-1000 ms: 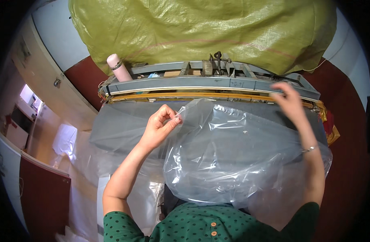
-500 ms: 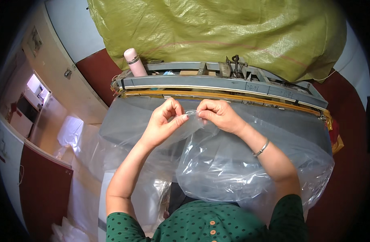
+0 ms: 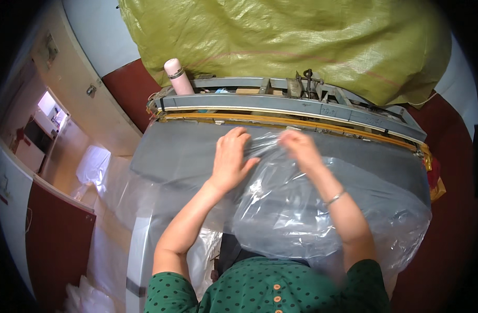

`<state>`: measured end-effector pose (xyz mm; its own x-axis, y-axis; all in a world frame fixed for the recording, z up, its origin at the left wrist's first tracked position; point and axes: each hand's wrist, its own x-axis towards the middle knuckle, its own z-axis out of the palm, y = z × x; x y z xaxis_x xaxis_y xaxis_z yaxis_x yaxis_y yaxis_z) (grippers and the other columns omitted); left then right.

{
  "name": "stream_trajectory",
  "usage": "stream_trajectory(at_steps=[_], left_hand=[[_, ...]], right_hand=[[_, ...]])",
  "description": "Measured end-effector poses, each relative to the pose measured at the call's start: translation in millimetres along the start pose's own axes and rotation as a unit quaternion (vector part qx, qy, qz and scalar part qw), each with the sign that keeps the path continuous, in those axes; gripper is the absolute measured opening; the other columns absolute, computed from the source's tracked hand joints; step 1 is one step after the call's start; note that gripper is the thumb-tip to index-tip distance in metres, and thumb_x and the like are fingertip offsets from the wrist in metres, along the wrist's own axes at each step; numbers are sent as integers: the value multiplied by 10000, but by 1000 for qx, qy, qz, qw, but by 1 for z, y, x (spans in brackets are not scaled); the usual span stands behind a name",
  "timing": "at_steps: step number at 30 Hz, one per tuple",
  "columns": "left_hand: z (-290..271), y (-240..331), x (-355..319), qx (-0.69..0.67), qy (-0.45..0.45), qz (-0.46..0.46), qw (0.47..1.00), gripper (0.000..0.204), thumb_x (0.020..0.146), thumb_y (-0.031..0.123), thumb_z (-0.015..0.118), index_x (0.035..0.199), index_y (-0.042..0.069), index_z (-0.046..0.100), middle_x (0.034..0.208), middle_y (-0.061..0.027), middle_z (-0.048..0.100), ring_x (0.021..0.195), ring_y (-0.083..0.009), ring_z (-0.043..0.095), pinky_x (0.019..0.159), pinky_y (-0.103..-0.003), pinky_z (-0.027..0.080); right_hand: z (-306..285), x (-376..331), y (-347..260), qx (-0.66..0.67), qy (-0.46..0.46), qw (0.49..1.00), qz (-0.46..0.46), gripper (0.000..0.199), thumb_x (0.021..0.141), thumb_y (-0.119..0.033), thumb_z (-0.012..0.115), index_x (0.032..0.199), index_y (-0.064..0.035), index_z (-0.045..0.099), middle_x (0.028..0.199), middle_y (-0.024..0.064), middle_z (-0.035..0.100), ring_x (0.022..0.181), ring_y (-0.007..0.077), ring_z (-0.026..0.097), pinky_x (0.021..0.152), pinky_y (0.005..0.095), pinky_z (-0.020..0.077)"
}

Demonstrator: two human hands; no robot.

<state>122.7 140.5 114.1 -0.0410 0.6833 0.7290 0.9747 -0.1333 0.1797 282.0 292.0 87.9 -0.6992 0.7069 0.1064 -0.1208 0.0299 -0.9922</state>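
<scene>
A large clear plastic bag [image 3: 296, 214] lies over the grey table [image 3: 181, 151] in front of me. My left hand [image 3: 232, 159] rests flat on the bag's upper edge, fingers spread and pointing away from me. My right hand [image 3: 300, 148] lies beside it on the same edge, slightly blurred, with a thin bracelet on the wrist. Both hands press on the plastic close to the long grey and yellow sealing bar [image 3: 301, 112] at the table's far side.
A big green woven sack [image 3: 280, 47] fills the back. A pink bottle [image 3: 176, 75] stands at the machine's left end. More clear plastic sheets [image 3: 103, 177] hang off the table's left side. A cream wall and a red floor lie to the left.
My right hand has come in from the bag's far right corner to the middle beside my left hand. Both hands have gone from pinching the bag's edge to lying flat on it.
</scene>
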Motion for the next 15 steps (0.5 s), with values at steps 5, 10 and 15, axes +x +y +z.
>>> stream_trajectory(at_steps=[5,10,15], left_hand=[[-56,-55,-84,39,-296,-117,947,349,707,282,717,912,45,565,844,-111,586,798,-310,568,739,-384,444],[-90,-40,-93,-282,-473,-193,812,304,775,269,690,932,30,586,865,-69,620,794,-194,587,711,-318,466],[-68,-97,-67,-170,-198,-323,910,305,820,213,639,1039,9,580,955,-85,614,886,-166,576,778,-295,457]], right_hand=[[-255,-27,70,268,255,925,-82,261,860,-201,581,1085,-73,545,1043,52,556,949,160,533,866,322,436],[-507,-160,87,-158,525,833,-81,272,887,-156,528,1081,18,604,1032,53,616,938,149,558,824,269,432],[-511,-219,54,-629,468,591,189,265,895,-204,455,1001,-22,617,970,162,647,859,301,600,764,382,452]])
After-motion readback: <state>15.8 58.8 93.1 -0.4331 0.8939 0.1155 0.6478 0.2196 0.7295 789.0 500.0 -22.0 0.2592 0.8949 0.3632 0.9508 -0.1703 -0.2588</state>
